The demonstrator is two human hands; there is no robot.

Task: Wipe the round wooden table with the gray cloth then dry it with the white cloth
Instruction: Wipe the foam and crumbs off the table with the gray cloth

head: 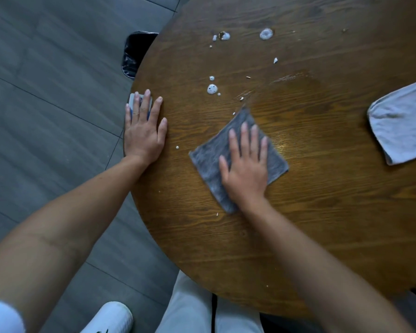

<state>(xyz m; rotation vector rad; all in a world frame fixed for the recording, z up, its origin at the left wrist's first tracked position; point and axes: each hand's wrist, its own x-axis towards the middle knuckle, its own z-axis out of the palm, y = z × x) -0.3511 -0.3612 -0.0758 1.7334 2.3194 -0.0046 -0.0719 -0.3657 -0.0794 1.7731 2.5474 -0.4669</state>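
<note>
The round wooden table (pixel 298 224) fills most of the view. My right hand (pixel 246 164) presses flat on the folded gray cloth (pixel 209 159) near the table's middle, fingers spread. Beyond the cloth a damp streak (pixel 288 79) shines on the wood. White foamy blobs (pixel 212 89) and small crumbs dot the far left part of the top. The white cloth (pixel 401 126) lies folded at the right edge of the view. My left hand (pixel 143 131) rests flat on the table's left rim, fingers apart, over a small white and blue object (pixel 132 99).
A black bin with a liner (pixel 135 54) stands on the gray tiled floor (pixel 46 92) just past the table's left edge. My white trousers (pixel 192 308) and a white shoe (pixel 108 317) show below the near rim.
</note>
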